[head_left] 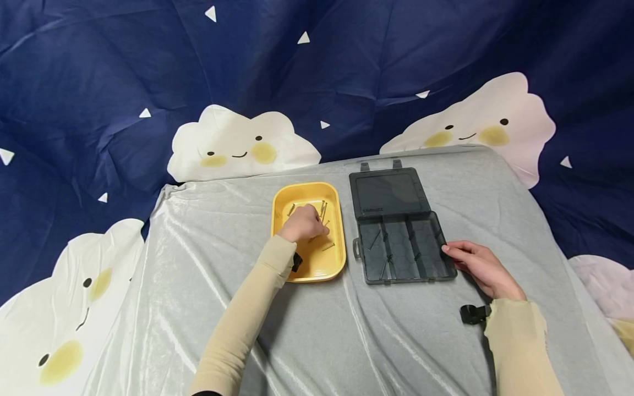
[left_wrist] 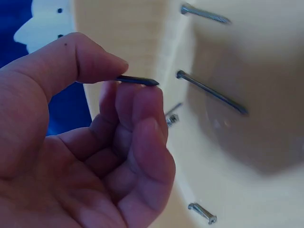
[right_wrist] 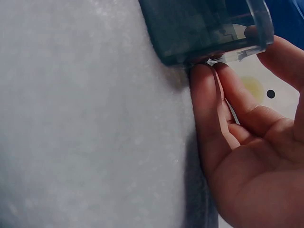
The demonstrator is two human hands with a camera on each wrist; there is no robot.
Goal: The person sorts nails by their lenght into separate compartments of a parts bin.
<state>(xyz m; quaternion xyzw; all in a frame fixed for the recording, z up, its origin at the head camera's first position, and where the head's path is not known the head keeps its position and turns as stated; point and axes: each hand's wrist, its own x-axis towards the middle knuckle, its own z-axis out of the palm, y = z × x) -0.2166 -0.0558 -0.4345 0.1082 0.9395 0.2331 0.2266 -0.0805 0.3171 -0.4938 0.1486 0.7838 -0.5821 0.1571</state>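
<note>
Over the yellow tray [head_left: 309, 278], my left hand [head_left: 303, 223] pinches a dark pointed nail [left_wrist: 138, 80] between thumb and fingertips. Around it in the tray lie several loose metal nails, among them a long nail [left_wrist: 211, 92] and a shorter nail [left_wrist: 205, 14]. To the tray's right is a dark see-through compartment box [head_left: 427, 268], its lid [head_left: 389, 191] folded back. My right hand [head_left: 482, 267] holds the box's right side, thumb on the rim and fingers against the outer wall. One nail [head_left: 375, 240] lies in the box's upper left compartment, another nail [head_left: 383, 268] in the lower left.
A grey velvety cloth [head_left: 317, 341] covers the table under tray and box. Behind it hangs a dark blue curtain [head_left: 346, 71] with white clouds. Two more small metal pieces [left_wrist: 203, 213] lie side by side in the tray, their exact kind unclear.
</note>
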